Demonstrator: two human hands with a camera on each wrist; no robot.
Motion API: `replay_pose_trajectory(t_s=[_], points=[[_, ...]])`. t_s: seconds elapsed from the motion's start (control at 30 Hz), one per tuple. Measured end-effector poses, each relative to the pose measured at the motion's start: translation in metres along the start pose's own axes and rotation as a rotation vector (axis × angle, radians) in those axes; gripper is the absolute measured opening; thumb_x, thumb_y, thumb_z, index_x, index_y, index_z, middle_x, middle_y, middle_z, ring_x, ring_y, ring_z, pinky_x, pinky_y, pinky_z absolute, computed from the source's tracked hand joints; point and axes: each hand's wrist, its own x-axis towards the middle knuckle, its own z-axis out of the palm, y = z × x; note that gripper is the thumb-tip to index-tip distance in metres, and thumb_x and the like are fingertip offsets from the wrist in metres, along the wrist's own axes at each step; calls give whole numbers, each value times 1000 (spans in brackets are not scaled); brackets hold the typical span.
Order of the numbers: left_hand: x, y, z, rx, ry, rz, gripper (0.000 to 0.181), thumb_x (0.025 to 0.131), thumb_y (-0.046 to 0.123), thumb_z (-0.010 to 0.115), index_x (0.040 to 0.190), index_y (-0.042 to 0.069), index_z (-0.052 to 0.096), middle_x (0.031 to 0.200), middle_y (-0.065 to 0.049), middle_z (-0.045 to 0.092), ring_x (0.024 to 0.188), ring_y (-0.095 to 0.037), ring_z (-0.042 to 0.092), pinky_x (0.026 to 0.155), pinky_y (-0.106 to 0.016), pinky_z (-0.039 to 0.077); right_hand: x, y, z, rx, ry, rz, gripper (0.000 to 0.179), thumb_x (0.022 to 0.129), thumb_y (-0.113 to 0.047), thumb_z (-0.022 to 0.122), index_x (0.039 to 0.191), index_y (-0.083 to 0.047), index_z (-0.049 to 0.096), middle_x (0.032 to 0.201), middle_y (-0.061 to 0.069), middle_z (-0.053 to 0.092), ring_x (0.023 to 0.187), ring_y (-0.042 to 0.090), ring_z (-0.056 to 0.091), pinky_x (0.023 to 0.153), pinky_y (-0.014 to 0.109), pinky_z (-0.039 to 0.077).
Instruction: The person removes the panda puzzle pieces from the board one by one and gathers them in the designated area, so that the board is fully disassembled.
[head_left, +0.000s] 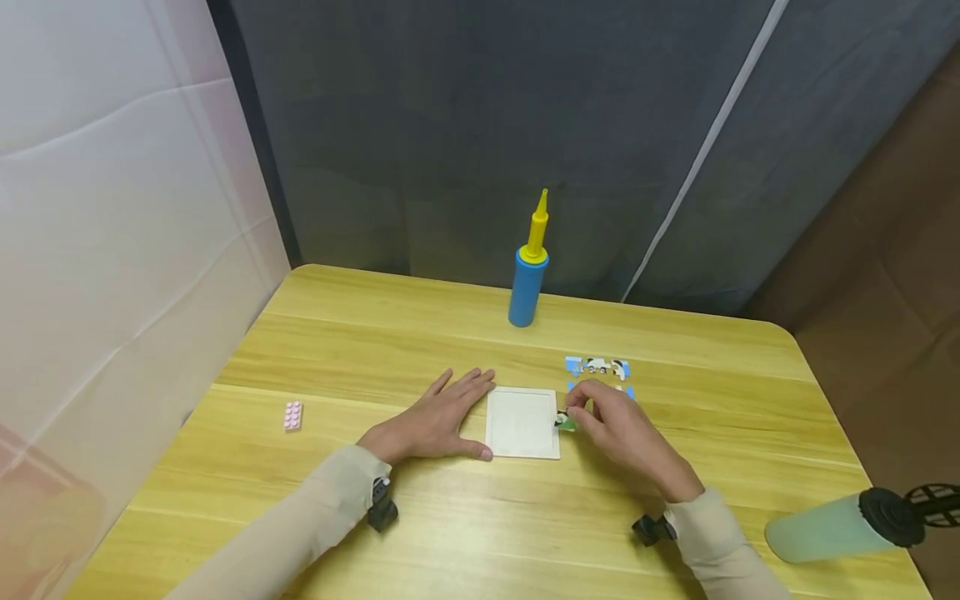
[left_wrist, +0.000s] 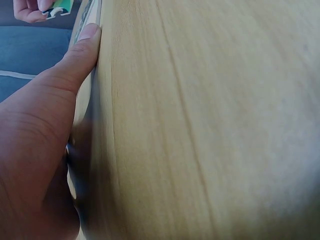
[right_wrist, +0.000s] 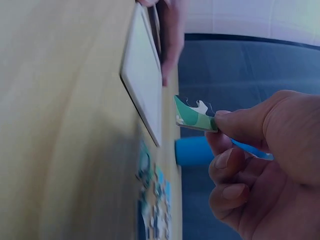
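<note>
A square white puzzle tray with a raised rim lies mid-table, no pieces in it. My left hand rests at its left side, fingers spread, thumb along the near left corner. Between thumb and fingertips my right hand pinches a green jigsaw puzzle piece with white and black print. In the head view that piece overlaps the tray's right edge; the right wrist view shows it raised above the table. More puzzle pieces, blue, white and black, lie beyond the right hand, which partly hides them.
A blue and yellow hand pump stands upright toward the table's back edge. Far left lies a pink toy brick. A pale green bottle with a black lid is at the right front. Curtains hang behind the wooden table.
</note>
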Motion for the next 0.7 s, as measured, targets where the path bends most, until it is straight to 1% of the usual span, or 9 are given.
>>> replay_pose_trajectory(t_s=[0.07, 0.2, 0.4, 0.53, 0.7], points=[[0, 0, 0, 2, -1, -2, 112, 89, 69, 75, 170, 9, 26, 181, -6, 18, 170, -29, 14, 138, -60, 2, 0, 2, -5, -9, 23, -7, 4, 107, -16, 66, 104, -16, 69, 88, -4, 64, 63, 6, 46, 59, 23, 43], [-1, 0, 0, 5, -7, -9, 112, 89, 70, 74, 170, 10, 25, 182, -4, 17, 170, -27, 12, 139, -59, 1, -1, 6, -13, -42, 76, 15, 4, 106, -11, 66, 105, -13, 70, 89, 0, 64, 61, 6, 45, 59, 23, 42], [0, -1, 0, 5, -12, -14, 113, 89, 71, 73, 171, 11, 24, 182, -3, 16, 170, -26, 11, 139, -58, 1, -4, 12, -24, -61, 157, 121, 4, 106, -10, 64, 106, -10, 68, 93, 5, 68, 64, 11, 48, 59, 25, 42], [0, -2, 1, 1, -12, -15, 113, 89, 71, 73, 171, 11, 24, 182, -3, 16, 170, -26, 11, 139, -57, 0, -8, 18, -32, -70, 163, 189, 6, 107, -10, 62, 108, -9, 68, 95, 8, 68, 65, 15, 48, 59, 27, 41], [0, -2, 1, 4, -11, -15, 113, 89, 72, 73, 171, 11, 24, 182, -2, 16, 170, -26, 11, 139, -57, 0, -13, 25, -42, -86, 170, 235, 9, 108, -10, 60, 110, -7, 68, 99, 10, 69, 67, 16, 48, 59, 28, 40]])
